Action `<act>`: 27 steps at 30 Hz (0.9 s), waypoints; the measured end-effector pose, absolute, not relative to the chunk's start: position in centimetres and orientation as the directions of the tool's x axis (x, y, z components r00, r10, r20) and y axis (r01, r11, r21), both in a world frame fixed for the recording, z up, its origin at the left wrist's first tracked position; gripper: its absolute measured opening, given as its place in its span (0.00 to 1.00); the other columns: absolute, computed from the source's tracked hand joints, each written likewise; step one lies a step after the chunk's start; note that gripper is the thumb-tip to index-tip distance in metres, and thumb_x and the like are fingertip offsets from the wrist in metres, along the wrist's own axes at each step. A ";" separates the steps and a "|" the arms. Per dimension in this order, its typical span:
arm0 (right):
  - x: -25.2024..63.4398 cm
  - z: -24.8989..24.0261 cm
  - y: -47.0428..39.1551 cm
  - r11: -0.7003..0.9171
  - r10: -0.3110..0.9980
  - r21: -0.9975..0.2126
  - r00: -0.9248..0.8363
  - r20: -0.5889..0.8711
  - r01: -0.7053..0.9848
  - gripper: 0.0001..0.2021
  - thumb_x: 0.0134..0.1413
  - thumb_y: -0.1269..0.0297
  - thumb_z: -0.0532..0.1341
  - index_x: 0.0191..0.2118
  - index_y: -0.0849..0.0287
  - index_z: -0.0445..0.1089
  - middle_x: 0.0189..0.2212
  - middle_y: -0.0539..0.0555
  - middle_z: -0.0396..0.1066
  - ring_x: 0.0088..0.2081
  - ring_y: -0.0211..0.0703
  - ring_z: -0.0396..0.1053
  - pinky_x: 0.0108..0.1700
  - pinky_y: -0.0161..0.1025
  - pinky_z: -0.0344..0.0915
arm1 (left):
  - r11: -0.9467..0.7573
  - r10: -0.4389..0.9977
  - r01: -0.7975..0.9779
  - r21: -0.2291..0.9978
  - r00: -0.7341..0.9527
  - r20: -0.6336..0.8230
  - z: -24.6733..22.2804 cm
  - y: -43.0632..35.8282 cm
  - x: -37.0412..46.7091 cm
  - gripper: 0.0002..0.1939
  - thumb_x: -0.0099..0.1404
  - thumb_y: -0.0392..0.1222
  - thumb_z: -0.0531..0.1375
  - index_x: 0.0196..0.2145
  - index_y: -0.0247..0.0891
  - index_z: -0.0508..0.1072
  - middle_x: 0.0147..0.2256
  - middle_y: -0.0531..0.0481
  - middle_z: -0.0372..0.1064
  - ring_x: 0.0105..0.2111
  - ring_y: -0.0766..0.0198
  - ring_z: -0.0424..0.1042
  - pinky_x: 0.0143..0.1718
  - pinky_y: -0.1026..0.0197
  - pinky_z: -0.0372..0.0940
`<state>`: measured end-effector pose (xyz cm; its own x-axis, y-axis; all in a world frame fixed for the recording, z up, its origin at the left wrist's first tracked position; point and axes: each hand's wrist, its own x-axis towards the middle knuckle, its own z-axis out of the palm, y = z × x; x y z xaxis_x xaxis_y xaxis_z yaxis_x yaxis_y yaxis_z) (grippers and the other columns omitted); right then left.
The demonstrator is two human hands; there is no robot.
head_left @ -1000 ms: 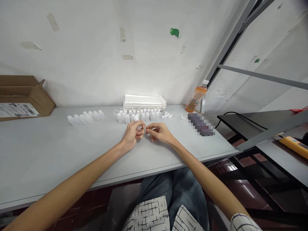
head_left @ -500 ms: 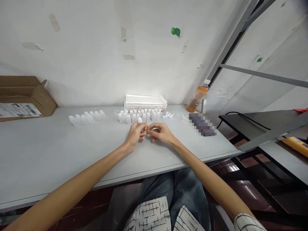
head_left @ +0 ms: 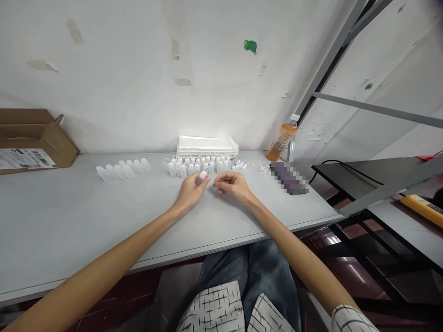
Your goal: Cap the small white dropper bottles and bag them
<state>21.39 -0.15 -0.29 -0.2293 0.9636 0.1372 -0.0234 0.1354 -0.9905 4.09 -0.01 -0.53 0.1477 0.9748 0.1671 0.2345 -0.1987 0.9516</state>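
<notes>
Head view has your left hand (head_left: 187,193) pinching a small white bottle (head_left: 202,175) near the standing bottles (head_left: 211,168); steady it without squeezing, though whether your right hand (head_left: 238,188) pinches anything cannot be told.

The left hand (head_left: 191,188) holds a small white plastic bottle with a white cap (head_left: 202,175), tilted, above the grey counter (head_left: 138,216). The right hand (head_left: 235,185) is near it, apart, thumb and fingertips together; whether they pinch anything is too small to tell. Just beyond the hands stand capped white plastic bottles (head_left: 183,171) in rows, in front of a stack of flat white trays (head_left: 207,144). Frosted translucent bottles without caps (head_left: 123,169) lie in a row nearer the brown cardboard box (head_left: 62,143).
</notes>
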 end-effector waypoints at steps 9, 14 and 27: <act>21.8 -0.3 0.2 0.156 0.973 -0.987 -0.162 0.162 -0.048 0.14 0.40 0.58 0.69 0.32 0.63 0.76 0.23 0.51 0.70 0.23 0.36 0.65 0.25 0.36 0.65 | -0.438 0.899 0.709 0.552 0.337 0.281 -0.2 0.3 3.1 0.25 0.65 0.61 0.53 0.50 0.40 0.67 0.37 0.48 0.71 0.34 0.57 0.69 0.35 0.59 0.60; 21.9 -0.3 0.2 0.155 0.972 -0.983 -0.161 0.169 -0.096 0.13 0.41 0.59 0.69 0.32 0.63 0.77 0.23 0.51 0.70 0.27 0.38 0.66 0.25 0.35 0.66 | -0.525 0.851 0.699 0.485 0.440 0.285 -0.3 0.2 3.2 0.21 0.71 0.54 0.44 0.48 0.43 0.70 0.36 0.50 0.72 0.35 0.58 0.69 0.35 0.60 0.58; 21.9 -0.1 0.1 0.167 0.952 -0.979 -0.238 0.191 -0.120 0.10 0.44 0.60 0.69 0.32 0.61 0.77 0.24 0.51 0.71 0.27 0.38 0.68 0.27 0.36 0.68 | -0.530 0.848 0.692 0.491 0.446 0.288 -0.5 0.3 3.2 0.17 0.72 0.51 0.47 0.33 0.40 0.68 0.28 0.53 0.67 0.28 0.62 0.65 0.29 0.62 0.52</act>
<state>21.92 0.06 -0.13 -0.2377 0.9523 0.1914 -0.1196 0.1668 -0.9787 3.19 0.29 -0.52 0.4455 0.8478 0.2876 0.6917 -0.5299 0.4906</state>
